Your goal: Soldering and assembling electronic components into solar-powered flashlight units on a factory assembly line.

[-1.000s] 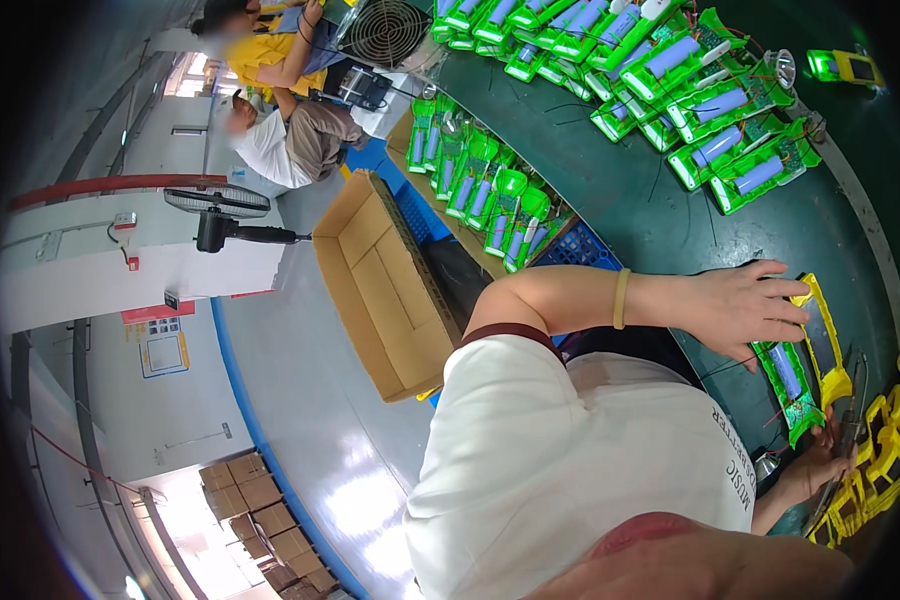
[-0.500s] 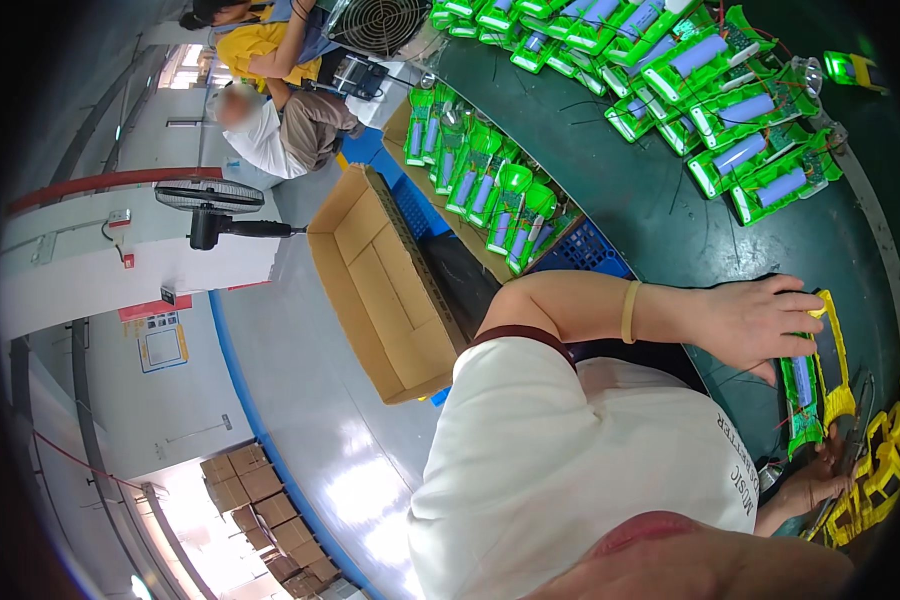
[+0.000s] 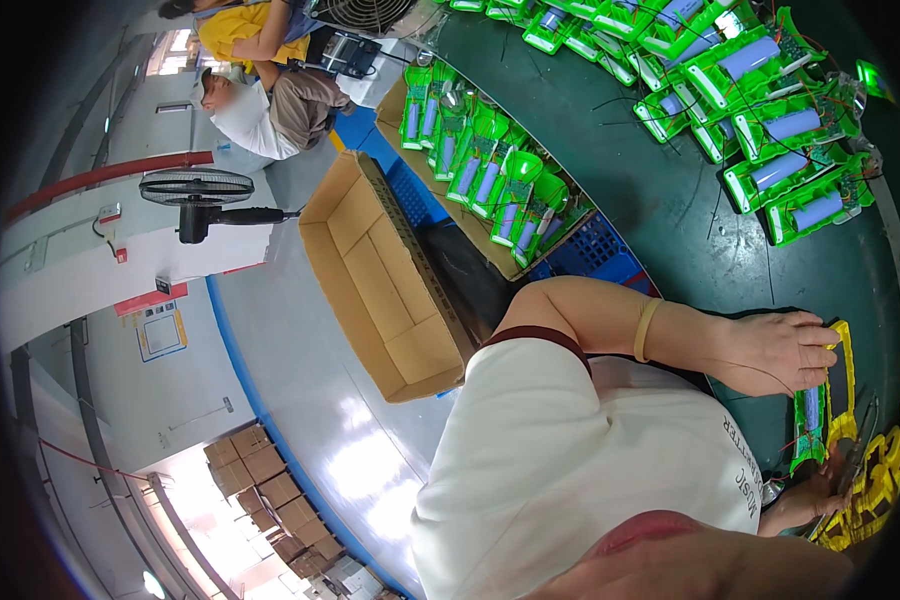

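L hand point(image 3: 778, 352) lies palm-down over the far-left end of the grn casing point(image 3: 808, 458) on the bench point(image 3: 695, 265), its fingers close together & bent toward the yel frame point(image 3: 843, 428) just beside it; underside hidden, so can't tell if they clamp or only rest. R hand point(image 3: 808, 502) is at the casing's other end, near the yel frame's lower tip; its fingers are dark & partly blocked, so can't tell if apart, together or gripping. Main risk, IMO: thin red wires point(image 3: 798, 442) run loose at that end, so a pinch b/w casing & frame could nick or trap one. A tug on the silvery reflector point(image 3: 772, 490), beside R hand, could strain a joint if it's wired in (can't see). Uneven push from L hand could skew the frame or tip the purple batt cell point(image 3: 812, 408) in its seat, esp. w/ R end unsupported. Yel frame pile point(image 3: 885, 478) sits v. close to R hand, so a frame could snag a finger or wire. Less likely: L elbow swinging wide knocks the grn units point(image 3: 815, 210), whose blk leads point(image 3: 712, 215) trail onto the bench.
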`<state>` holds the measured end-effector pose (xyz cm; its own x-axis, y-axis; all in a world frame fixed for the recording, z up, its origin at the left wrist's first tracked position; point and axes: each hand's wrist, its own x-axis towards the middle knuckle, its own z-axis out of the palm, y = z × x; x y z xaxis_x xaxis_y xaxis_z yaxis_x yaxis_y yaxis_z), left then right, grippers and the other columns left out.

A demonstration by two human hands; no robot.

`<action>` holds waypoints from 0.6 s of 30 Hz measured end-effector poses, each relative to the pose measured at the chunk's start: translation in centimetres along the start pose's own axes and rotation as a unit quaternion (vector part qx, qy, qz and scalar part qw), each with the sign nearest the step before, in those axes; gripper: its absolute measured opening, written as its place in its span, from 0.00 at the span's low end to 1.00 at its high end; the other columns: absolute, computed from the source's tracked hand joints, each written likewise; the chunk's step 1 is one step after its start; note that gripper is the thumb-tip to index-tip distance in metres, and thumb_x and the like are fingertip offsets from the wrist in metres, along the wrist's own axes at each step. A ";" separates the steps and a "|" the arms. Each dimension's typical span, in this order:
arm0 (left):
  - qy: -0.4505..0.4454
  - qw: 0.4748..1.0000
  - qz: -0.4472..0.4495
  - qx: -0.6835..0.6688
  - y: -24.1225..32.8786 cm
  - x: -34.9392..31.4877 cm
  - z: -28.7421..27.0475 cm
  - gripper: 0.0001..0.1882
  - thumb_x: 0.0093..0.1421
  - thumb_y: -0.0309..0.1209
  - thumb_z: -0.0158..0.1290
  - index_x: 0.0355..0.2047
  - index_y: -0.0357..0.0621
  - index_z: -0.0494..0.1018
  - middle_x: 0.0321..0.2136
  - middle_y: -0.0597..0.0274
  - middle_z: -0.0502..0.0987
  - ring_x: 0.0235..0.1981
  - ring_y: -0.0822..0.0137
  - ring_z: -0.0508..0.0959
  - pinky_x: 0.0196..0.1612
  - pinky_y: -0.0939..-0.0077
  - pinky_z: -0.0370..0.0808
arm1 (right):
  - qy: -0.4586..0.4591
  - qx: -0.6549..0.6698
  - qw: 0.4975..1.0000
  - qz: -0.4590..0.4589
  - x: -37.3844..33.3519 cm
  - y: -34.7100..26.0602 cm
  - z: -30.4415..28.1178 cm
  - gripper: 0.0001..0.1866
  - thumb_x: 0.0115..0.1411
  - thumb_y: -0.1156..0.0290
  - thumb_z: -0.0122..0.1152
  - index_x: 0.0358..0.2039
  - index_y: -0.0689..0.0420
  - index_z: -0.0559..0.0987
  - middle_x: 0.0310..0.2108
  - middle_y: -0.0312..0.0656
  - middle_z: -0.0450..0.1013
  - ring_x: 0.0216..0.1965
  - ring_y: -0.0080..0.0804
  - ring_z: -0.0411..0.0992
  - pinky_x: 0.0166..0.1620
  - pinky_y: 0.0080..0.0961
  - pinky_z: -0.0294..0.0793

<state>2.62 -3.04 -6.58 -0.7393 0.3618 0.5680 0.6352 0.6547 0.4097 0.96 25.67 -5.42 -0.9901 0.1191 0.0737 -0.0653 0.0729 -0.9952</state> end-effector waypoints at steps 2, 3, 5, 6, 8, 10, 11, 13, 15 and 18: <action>0.032 0.998 -0.012 -0.053 0.3 0.0 -0.7 0.19 0.48 0.39 0.50 0.39 0.45 0.68 0.40 0.57 0.65 0.52 0.56 0.59 0.54 0.60 0.58 | 0.022 0.020 0.999 0.011 0.1 0.4 -0.5 0.27 0.55 0.43 0.43 0.48 0.48 0.65 0.40 0.57 0.67 0.44 0.48 0.66 0.52 0.40 0.59; 0.032 0.998 -0.013 -0.053 0.3 0.0 -0.6 0.19 0.48 0.39 0.50 0.39 0.45 0.68 0.40 0.57 0.65 0.52 0.56 0.59 0.54 0.60 0.58 | 0.022 0.020 0.999 0.012 0.2 0.4 -0.8 0.27 0.55 0.43 0.43 0.48 0.48 0.65 0.40 0.57 0.67 0.44 0.48 0.66 0.52 0.40 0.59; 0.032 0.999 -0.017 -0.018 0.4 0.0 -0.6 0.21 0.47 0.40 0.51 0.41 0.46 0.67 0.40 0.58 0.66 0.51 0.56 0.59 0.53 0.61 0.58 | -0.017 0.044 0.998 0.031 0.4 0.8 -1.7 0.27 0.55 0.44 0.44 0.48 0.50 0.66 0.40 0.56 0.67 0.44 0.48 0.66 0.52 0.40 0.60; 0.032 0.999 -0.017 -0.018 0.4 0.0 -0.6 0.21 0.47 0.40 0.51 0.41 0.46 0.67 0.40 0.58 0.66 0.51 0.56 0.59 0.53 0.61 0.58 | -0.016 0.045 0.998 0.031 0.5 1.1 -2.1 0.27 0.55 0.44 0.44 0.48 0.50 0.66 0.40 0.56 0.67 0.44 0.48 0.66 0.52 0.40 0.60; 0.000 1.000 -0.021 -0.014 0.4 0.1 -0.9 0.21 0.46 0.40 0.52 0.41 0.47 0.68 0.39 0.59 0.66 0.51 0.56 0.59 0.53 0.61 0.59 | 0.001 0.047 0.999 0.023 0.6 1.2 -2.1 0.27 0.55 0.45 0.44 0.48 0.51 0.66 0.40 0.55 0.67 0.43 0.48 0.66 0.52 0.40 0.60; 0.011 1.000 -0.018 -0.013 0.3 0.1 -0.6 0.20 0.47 0.39 0.51 0.40 0.47 0.68 0.39 0.60 0.66 0.51 0.56 0.59 0.52 0.61 0.59 | 0.019 0.048 0.999 0.013 0.5 1.4 -1.9 0.27 0.55 0.45 0.44 0.47 0.52 0.67 0.40 0.54 0.67 0.43 0.48 0.66 0.52 0.40 0.60; 0.024 1.000 -0.015 -0.012 0.3 0.1 -0.4 0.20 0.47 0.39 0.51 0.40 0.47 0.68 0.39 0.60 0.66 0.51 0.56 0.59 0.52 0.62 0.59 | 0.037 0.048 0.998 0.003 0.4 1.5 -1.8 0.28 0.55 0.45 0.44 0.47 0.53 0.67 0.39 0.54 0.68 0.43 0.48 0.66 0.52 0.40 0.60; 0.026 0.999 -0.014 -0.018 0.3 0.0 -0.4 0.19 0.47 0.38 0.51 0.40 0.47 0.69 0.39 0.60 0.66 0.51 0.56 0.59 0.52 0.62 0.60 | 0.023 0.054 0.998 0.014 0.5 1.3 -2.0 0.28 0.55 0.45 0.44 0.47 0.54 0.67 0.39 0.54 0.68 0.43 0.48 0.66 0.52 0.40 0.60; 0.030 0.999 -0.013 -0.023 0.3 0.0 -0.4 0.19 0.46 0.37 0.51 0.40 0.47 0.69 0.38 0.60 0.66 0.51 0.56 0.60 0.52 0.63 0.60 | 0.009 0.060 0.998 0.024 0.5 1.3 -2.1 0.28 0.55 0.45 0.44 0.47 0.55 0.67 0.39 0.54 0.68 0.43 0.48 0.66 0.52 0.41 0.61; 0.028 0.999 -0.012 -0.015 0.2 0.1 -0.4 0.19 0.46 0.35 0.51 0.41 0.47 0.69 0.38 0.60 0.66 0.50 0.56 0.60 0.51 0.63 0.60 | -0.014 0.039 0.999 0.005 0.3 1.0 -1.5 0.29 0.55 0.44 0.44 0.46 0.56 0.67 0.38 0.53 0.68 0.43 0.48 0.67 0.52 0.40 0.61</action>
<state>2.82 -3.10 -6.20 -0.7405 0.3078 0.5974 0.6249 0.6423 0.4438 0.77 27.31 -6.29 -0.9939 0.0913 0.0623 -0.0631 -0.0055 -0.9980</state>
